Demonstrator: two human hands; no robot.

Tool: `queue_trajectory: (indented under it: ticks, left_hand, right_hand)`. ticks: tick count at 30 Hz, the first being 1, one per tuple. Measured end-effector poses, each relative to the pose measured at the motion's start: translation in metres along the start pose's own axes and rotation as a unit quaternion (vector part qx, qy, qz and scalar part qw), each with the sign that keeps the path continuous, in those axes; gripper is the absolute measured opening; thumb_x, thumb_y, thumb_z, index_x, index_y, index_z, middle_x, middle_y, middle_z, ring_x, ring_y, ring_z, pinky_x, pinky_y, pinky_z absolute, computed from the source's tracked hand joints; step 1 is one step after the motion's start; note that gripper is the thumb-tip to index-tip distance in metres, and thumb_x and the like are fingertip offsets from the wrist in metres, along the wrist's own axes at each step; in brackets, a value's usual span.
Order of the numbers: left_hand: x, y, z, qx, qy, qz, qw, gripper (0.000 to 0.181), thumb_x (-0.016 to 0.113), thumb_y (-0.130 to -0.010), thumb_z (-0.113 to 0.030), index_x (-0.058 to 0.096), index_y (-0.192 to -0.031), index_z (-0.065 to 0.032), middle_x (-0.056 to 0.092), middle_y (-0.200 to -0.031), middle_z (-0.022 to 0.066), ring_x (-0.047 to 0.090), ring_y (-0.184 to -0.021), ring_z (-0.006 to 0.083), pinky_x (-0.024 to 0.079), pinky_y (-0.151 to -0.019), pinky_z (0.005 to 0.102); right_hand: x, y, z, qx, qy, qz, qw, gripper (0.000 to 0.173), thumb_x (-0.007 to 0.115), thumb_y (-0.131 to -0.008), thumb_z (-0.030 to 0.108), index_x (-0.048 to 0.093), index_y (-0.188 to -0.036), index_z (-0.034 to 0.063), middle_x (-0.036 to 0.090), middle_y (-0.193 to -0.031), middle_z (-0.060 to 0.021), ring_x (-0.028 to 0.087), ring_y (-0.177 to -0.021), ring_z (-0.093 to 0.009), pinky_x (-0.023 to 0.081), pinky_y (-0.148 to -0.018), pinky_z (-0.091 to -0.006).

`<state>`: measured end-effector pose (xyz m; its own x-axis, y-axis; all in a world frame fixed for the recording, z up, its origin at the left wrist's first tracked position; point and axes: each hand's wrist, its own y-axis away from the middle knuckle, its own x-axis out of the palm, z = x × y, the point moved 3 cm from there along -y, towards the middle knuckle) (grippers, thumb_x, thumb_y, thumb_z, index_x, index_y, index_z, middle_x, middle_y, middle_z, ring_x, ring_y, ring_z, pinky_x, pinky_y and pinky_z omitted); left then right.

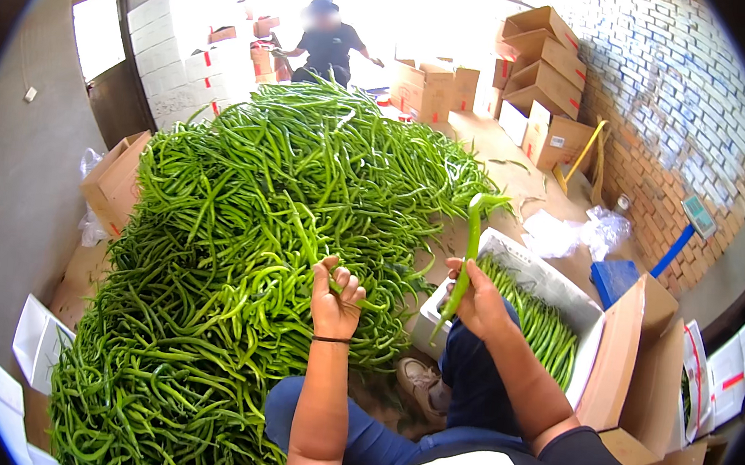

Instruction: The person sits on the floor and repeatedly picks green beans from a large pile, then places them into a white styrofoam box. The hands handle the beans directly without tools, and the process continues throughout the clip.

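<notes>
My right hand (480,303) grips a long green chili pepper (474,235) upright above the rim of a white foam box (511,248). The pepper's upper end bends over to the right. In that box, peppers (547,321) lie side by side in neat rows. My left hand (338,301) is raised over the front right of a large heap of green chili peppers (234,220). Its fingers are curled around a green pepper (306,232), which appears to reach up and left from the hand; part of it is hidden by the fingers.
Open cardboard boxes (652,383) stand at my right, near a blue platform scale (614,280). Clear plastic bags (605,229) lie beyond the foam box. Behind the heap sits another person (329,46). Stacked cartons (543,61) line the brick wall (677,93).
</notes>
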<state>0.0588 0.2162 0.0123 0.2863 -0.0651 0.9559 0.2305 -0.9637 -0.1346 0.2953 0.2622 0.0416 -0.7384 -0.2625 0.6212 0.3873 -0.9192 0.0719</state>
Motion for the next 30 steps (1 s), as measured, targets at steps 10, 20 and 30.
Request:
queue_trajectory:
  ticks: [10,20,30]
  left_hand:
    - [-0.002,-0.003,0.028,-0.095,-0.067,0.041,0.992,0.033,0.050,-0.095,-0.038,0.053,-0.111,-0.0095,0.037,-0.064,-0.0043,0.030,-0.049,0.0077,0.027,-0.044,0.0240]
    - [0.003,-0.004,0.041,-0.086,0.001,0.080,0.993,0.036,0.052,-0.095,-0.019,0.048,-0.130,-0.0208,0.055,-0.099,-0.0022,0.054,-0.091,0.0129,0.042,-0.095,0.0421]
    - [0.004,0.001,0.073,-0.166,-0.027,0.067,0.983,0.042,0.053,-0.095,-0.030,0.041,-0.133,-0.0185,0.054,-0.095,-0.0013,0.052,-0.083,0.0117,0.048,-0.076,0.0319]
  right_hand:
    - [-0.035,0.033,0.083,-0.088,0.092,0.042,0.991,0.046,0.053,-0.095,0.020,0.038,-0.138,0.0145,0.063,-0.102,-0.0064,0.055,-0.075,-0.009,0.047,-0.069,-0.0242]
    - [-0.157,0.140,0.175,-0.358,-0.006,-0.107,0.928,0.033,0.056,-0.093,0.024,0.050,-0.122,0.0080,0.062,-0.101,-0.0044,0.060,-0.087,-0.014,0.050,-0.076,-0.0333]
    - [-0.171,0.141,0.141,-0.216,0.268,-0.231,0.910,0.031,0.046,-0.097,0.030,0.057,-0.115,0.0067,0.058,-0.117,-0.0107,0.057,-0.091,-0.021,0.050,-0.072,-0.0276]
